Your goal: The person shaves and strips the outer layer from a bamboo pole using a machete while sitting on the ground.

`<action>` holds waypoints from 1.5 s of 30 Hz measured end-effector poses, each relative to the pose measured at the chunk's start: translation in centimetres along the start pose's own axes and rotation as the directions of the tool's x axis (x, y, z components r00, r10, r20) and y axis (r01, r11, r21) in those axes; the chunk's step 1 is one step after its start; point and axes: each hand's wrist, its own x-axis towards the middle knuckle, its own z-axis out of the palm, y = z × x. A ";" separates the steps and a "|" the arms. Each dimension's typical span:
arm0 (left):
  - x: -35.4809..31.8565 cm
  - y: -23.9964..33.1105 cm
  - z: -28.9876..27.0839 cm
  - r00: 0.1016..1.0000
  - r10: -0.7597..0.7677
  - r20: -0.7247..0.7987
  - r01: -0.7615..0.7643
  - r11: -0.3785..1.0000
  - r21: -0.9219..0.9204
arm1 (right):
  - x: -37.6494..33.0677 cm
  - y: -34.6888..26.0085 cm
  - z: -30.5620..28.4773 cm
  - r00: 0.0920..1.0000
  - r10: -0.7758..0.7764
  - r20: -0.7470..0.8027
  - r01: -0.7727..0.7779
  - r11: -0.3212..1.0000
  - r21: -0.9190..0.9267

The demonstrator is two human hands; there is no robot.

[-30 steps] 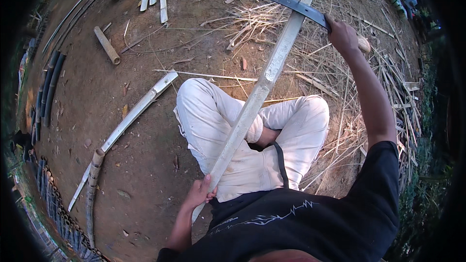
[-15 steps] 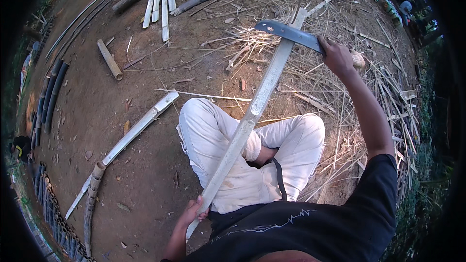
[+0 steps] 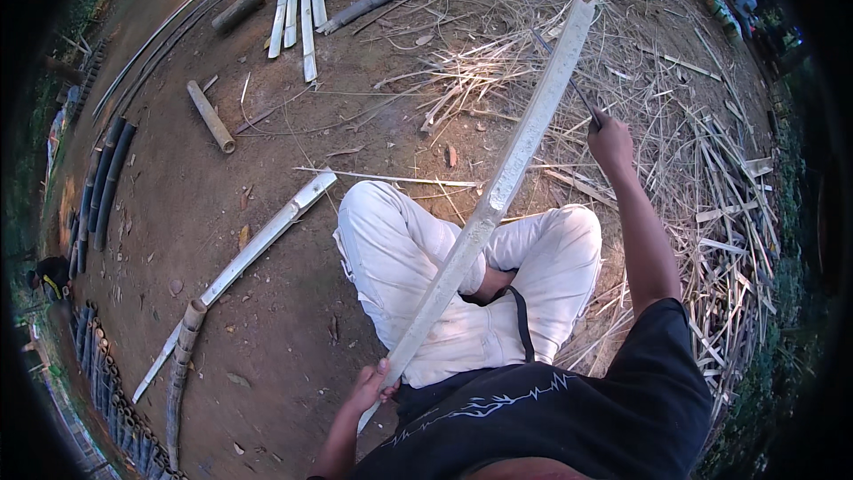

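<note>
Our left hand (image 3: pixel 370 388) clamps the pale bamboo strip (image 3: pixel 498 198) at seven o'clock; our right hand (image 3: pixel 610 144) grips the knife (image 3: pixel 583 100) at two.

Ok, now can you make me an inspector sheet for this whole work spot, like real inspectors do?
Surface: brown bare-earth ground, with scattered dry leaves.
Job's things: long pale split-bamboo strip, slanting over the crossed legs; thin dark metal blade, seen edge-on, crossing behind the strip.
Clutter: tangled thin straw-coloured shavings ahead and to the right; short round tan bamboo piece at left.
Grippers: left hand closed around the strip's near end; right hand closed on the blade tool.
Cables: nothing seen.
Surroundings: dark round poles at far left; green leafy plants at far right.
</note>
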 end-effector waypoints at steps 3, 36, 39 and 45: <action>1.6 3.3 0.4 0.999 0.039 -0.001 -0.039 0.999 0.030 | -5.9 1.5 2.8 0.995 0.066 0.069 -0.079 0.975 0.207; 6.8 13.8 8.3 0.994 0.111 -0.004 -0.111 0.990 0.086 | -7.5 -2.7 -4.5 0.918 -0.394 -0.049 0.381 0.908 -0.172; 6.8 14.4 8.4 0.996 0.094 0.010 -0.094 0.995 0.036 | -11.7 -3.6 -3.4 0.680 -0.731 -0.062 0.688 0.665 -0.292; 5.9 12.5 8.3 0.998 0.068 0.001 -0.068 0.995 0.070 | -4.5 -1.4 -5.6 0.936 -0.351 -0.033 0.334 0.914 -0.230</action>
